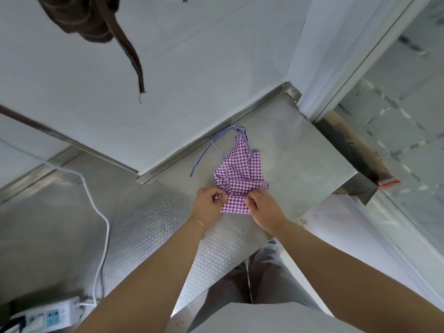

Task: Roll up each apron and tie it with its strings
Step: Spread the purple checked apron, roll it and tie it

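Note:
A purple-and-white checked apron lies folded narrow on the steel counter, its near end turned over into a short roll. Blue striped strings trail from its far end toward the wall. My left hand pinches the left end of the rolled edge. At the right end of the roll, my right hand grips the fabric with curled fingers.
A white cable runs across the left of the counter to a power strip at the near left. A brown apron hangs on the wall above, its strap dangling. The counter's edge drops off at the right, beside a glass partition.

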Tool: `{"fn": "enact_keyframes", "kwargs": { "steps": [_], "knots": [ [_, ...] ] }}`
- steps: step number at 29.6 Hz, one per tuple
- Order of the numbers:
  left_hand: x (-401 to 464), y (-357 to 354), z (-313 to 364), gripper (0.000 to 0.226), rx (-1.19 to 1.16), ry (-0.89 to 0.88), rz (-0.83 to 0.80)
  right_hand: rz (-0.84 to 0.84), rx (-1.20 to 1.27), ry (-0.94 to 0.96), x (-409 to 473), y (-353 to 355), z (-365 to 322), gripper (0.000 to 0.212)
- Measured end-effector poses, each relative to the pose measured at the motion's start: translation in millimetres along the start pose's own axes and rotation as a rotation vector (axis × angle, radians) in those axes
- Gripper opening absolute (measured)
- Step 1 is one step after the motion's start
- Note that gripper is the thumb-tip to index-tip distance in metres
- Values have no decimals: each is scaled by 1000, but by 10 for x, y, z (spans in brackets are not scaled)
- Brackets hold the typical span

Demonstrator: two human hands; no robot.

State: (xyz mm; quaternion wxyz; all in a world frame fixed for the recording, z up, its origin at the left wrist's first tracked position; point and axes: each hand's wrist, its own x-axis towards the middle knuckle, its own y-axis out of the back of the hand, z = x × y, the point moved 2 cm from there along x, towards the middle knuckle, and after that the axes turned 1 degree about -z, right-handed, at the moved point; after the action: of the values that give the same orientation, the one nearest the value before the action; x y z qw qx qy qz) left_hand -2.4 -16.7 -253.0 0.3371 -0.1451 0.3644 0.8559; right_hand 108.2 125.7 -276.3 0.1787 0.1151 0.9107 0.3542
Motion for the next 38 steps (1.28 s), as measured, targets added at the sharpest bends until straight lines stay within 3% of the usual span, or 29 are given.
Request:
{"fn": "enact_keyframes", "kwargs": {
  "steps": [3, 6, 9, 12, 20, 25, 29, 35, 38],
  "knots": [
    [109, 6, 113, 9, 4, 114, 26, 162, -98, -15, 15, 2, -57, 18],
    [201, -2, 172, 9, 56, 181, 26, 376, -473, 240, -6, 4, -180, 17],
    [258, 21, 215, 13, 121, 230, 4, 307, -527, 460, -136, -195, -185, 26],
    [310, 27, 276, 25, 172, 261, -43, 193, -515, 409, -213, -341, -88, 45],
    [180, 64, 116, 42, -26, 334, 106, 258, -431, 408, 53, -191, -145, 36],
    [3, -90, 59, 30, -610, 459, -3, 153, -251, 255, 142, -9, -264, 31],
    [-121, -151, 152, 33, -1062, 553, -35, -120, -9, -59, 169, 73, -390, 36],
    [-279, -187, 234, 60, -1262, 440, -13, -313, 631, -259, 146, 121, -604, 27],
    [-358, -152, 245, 59, -1311, 348, -48, -459, 931, -446, 138, 220, -686, 23]
  ]
}}
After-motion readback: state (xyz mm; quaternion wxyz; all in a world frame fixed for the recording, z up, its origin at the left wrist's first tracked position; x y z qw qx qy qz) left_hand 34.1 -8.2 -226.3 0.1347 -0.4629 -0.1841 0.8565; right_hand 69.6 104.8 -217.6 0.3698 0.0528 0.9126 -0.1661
